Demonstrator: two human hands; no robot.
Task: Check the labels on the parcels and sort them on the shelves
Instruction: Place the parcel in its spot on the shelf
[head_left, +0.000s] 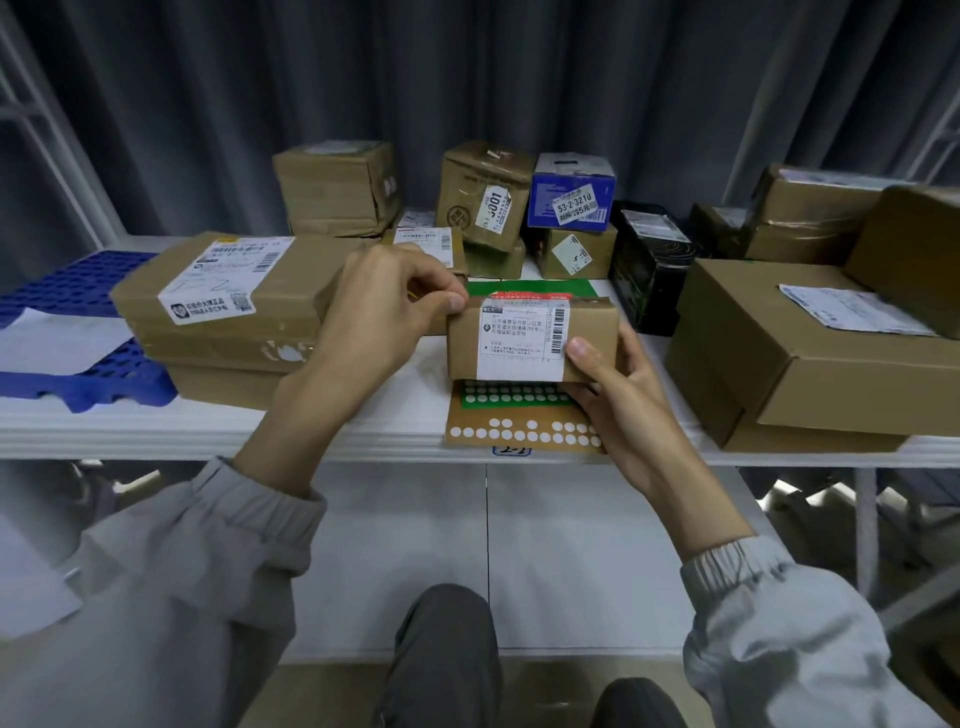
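Observation:
A small brown parcel (592, 332) with a white printed label facing me is held over the white shelf (218, 426). My left hand (374, 317) pinches its upper left corner with thumb and fingers. My right hand (618, 395) grips its lower right end, thumb pressed on the label's edge. Under the parcel lies a brown and green sheet of white round stickers (519, 421). Many other parcels sit on the shelf.
A long brown box (228, 306) lies left on a blue plastic pallet (67, 291). A big flat carton (800, 353) sits right. Behind stand a blue box (571, 192), a black box (649, 265) and several brown cartons (337, 187). Grey curtain behind.

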